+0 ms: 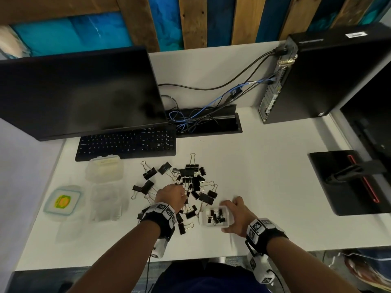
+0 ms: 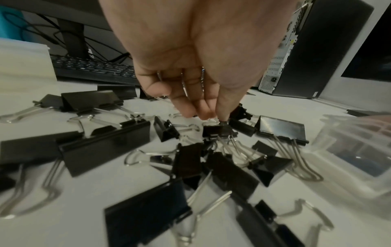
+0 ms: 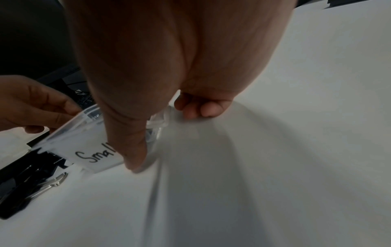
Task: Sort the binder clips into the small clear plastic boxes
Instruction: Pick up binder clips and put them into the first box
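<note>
A heap of black binder clips [image 1: 191,182] of mixed sizes lies mid-desk. My left hand [image 1: 183,194] reaches down into the heap, and its fingertips [image 2: 221,115] pinch the wire handle of a small binder clip [image 2: 219,129] that still lies among the others. Thin wire handles also show between the curled fingers. My right hand [image 1: 230,214] grips a small clear plastic box [image 1: 215,216] that stands on the desk with several small clips inside. Its thumb [image 3: 135,150] presses on the box's white label [image 3: 93,155], which reads "Small".
More clear boxes [image 1: 104,170] [image 1: 109,201] and a lid with a green and yellow sticker [image 1: 63,200] sit left of the heap. Behind are a keyboard [image 1: 127,142], a monitor [image 1: 80,92] and loose cables [image 1: 201,115]. A computer tower [image 1: 317,77] and a black stand base [image 1: 347,182] are at right.
</note>
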